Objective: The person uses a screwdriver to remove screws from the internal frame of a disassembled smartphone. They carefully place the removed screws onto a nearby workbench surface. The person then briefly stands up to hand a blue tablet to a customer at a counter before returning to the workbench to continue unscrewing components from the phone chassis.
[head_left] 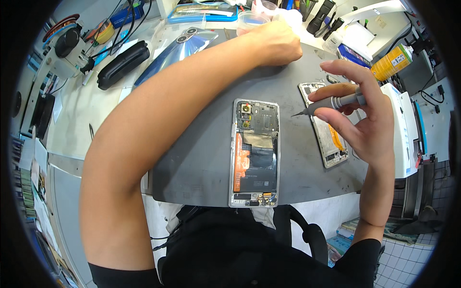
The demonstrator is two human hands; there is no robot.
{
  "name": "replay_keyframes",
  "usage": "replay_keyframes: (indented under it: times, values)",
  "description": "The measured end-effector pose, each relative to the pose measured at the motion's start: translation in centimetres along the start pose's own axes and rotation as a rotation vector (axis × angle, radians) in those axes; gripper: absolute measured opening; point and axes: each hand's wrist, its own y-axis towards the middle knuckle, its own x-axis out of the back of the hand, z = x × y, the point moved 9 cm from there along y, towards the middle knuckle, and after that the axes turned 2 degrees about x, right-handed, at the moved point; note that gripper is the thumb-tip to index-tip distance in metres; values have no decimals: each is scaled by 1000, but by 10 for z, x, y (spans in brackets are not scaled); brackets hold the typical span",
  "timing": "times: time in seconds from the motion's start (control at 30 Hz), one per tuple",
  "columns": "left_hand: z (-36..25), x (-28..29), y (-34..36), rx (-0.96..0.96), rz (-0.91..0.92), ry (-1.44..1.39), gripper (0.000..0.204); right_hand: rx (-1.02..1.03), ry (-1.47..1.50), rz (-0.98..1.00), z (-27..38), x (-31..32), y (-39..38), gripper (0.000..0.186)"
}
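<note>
My right hand (365, 113) grips a grey precision screwdriver (331, 103), its thin tip pointing left over the mat. Below and left of that tip lies an opened smartphone (256, 158), showing its black battery, an orange flex cable and camera modules. Under and beside the right hand rests a second phone frame (331, 144) with an orange strip. My left hand (281, 44) reaches across to the far edge of the mat, fingers curled closed beside a clear round tub (250, 20) and a white crumpled tissue (289, 18). Whatever those fingers hold is hidden.
A grey mat (201, 163) covers the bench. Left stand a black case (123, 65) and a microscope-like device (67, 43); a shiny blue phone back (177, 50) lies under my left arm. At right are a yellow spray can (391, 62) and a white machine (401, 129).
</note>
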Motion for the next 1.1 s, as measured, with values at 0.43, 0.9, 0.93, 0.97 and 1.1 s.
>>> replay_keyframes:
  times: [0.43, 0.9, 0.93, 0.97, 1.1]
  values:
    - [48, 74, -39, 327, -167, -255, 19, -68, -163, 171, -28, -19, -9, 49]
    - [27, 136, -154, 470, -127, -661, 10, 142, 50, -7, 1, -5, 2, 55]
    - [23, 134, -153, 491, -133, -723, 9, 183, 88, -48, 6, -2, 4, 56]
    - [19, 130, -153, 531, -124, -819, 7, 236, 134, -88, 7, -1, 4, 57]
    - [6, 120, -150, 538, -170, -913, 8, 441, 303, -185, 22, 2, 14, 62]
